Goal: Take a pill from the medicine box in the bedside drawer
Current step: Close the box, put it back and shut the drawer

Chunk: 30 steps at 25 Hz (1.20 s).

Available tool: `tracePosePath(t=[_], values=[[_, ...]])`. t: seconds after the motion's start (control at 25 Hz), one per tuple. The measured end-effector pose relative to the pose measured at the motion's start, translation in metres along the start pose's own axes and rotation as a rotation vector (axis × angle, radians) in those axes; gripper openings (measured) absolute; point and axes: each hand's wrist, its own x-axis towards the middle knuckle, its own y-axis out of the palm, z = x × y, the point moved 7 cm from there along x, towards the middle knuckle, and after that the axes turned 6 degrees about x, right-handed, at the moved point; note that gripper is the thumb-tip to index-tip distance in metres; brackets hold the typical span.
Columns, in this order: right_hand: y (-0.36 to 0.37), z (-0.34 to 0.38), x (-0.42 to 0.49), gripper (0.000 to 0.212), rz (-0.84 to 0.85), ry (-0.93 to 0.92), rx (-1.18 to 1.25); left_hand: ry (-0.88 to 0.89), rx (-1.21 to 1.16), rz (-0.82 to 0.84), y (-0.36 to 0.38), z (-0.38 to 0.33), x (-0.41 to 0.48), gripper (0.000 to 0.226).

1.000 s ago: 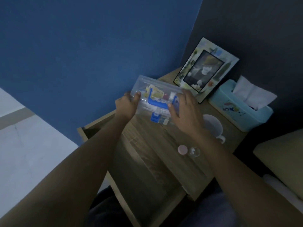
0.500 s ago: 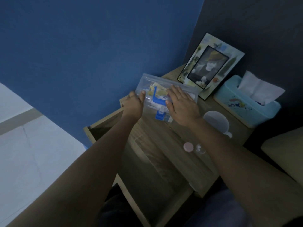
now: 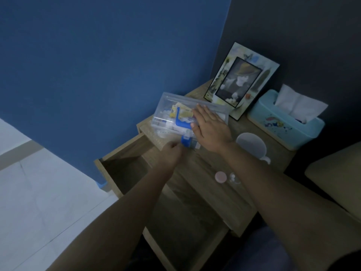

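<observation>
The clear plastic medicine box point(image 3: 168, 118) with a blue handle rests on the back left corner of the wooden bedside table point(image 3: 205, 169). My right hand point(image 3: 211, 130) lies flat on its lid, fingers spread, covering the right half. My left hand point(image 3: 172, 153) is at the box's front edge with its fingers curled against the blue latch point(image 3: 185, 141); it is blurred. The drawer point(image 3: 125, 173) below stands pulled out and looks dark inside. Boxes and packets show through the lid.
A pink cap point(image 3: 220, 177) and a small clear bottle point(image 3: 233, 178) lie on the table near my right forearm. A white mug point(image 3: 252, 145), a teal tissue box point(image 3: 283, 124) and a photo frame point(image 3: 240, 81) stand behind. A beige cushion point(image 3: 336, 177) is at the right.
The box has been set down on the table top. My right hand went flat onto the lid. My left hand left the box's left end and came to the front latch.
</observation>
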Motion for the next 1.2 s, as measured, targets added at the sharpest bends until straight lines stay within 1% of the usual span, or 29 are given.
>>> tracePosePath(t=[0.04, 0.08, 0.12, 0.16, 0.24, 0.36, 0.48, 0.64, 0.72, 0.88, 1.04, 1.2], values=[[0.000, 0.000, 0.000, 0.053, 0.004, 0.001, 0.003, -0.026, -0.172, 0.071, 0.007, -0.004, -0.001, 0.024], [0.000, 0.000, -0.001, 0.053, 0.006, 0.002, 0.004, -0.064, -0.338, 0.101, 0.011, -0.008, -0.003, 0.024], [-0.001, 0.001, -0.001, 0.052, 0.006, 0.002, 0.006, -0.098, -0.431, 0.102, 0.012, -0.010, -0.004, 0.027], [-0.002, 0.001, -0.002, 0.052, 0.003, 0.001, 0.011, -0.116, -0.445, 0.108, 0.011, -0.011, -0.005, 0.030], [-0.002, 0.000, -0.002, 0.051, 0.002, 0.001, 0.019, -0.113, -0.390, 0.150, 0.009, -0.012, -0.009, 0.033], [-0.001, 0.000, -0.002, 0.050, 0.024, -0.002, 0.035, -0.082, -0.352, 0.231, 0.003, -0.014, -0.012, 0.027], [0.001, -0.001, -0.001, 0.051, 0.045, -0.006, 0.044, 0.007, -0.307, 0.304, -0.003, -0.018, -0.010, 0.020], [0.002, -0.003, 0.001, 0.050, 0.035, -0.001, 0.040, 0.092, -0.266, 0.359, -0.009, -0.011, -0.006, 0.014], [0.003, -0.004, 0.002, 0.050, 0.034, -0.002, 0.039, 0.137, -0.226, 0.334, -0.010, -0.013, -0.003, 0.017], [0.002, -0.004, 0.002, 0.051, 0.031, -0.005, 0.053, 0.206, -0.137, 0.225, -0.012, -0.025, -0.001, 0.022], [0.002, -0.004, 0.001, 0.053, 0.027, -0.014, 0.060, 0.192, -0.142, 0.162, -0.013, -0.029, -0.002, 0.022], [0.002, -0.004, 0.001, 0.057, 0.046, -0.021, 0.063, 0.202, -0.085, 0.095, -0.012, -0.030, -0.003, 0.026]])
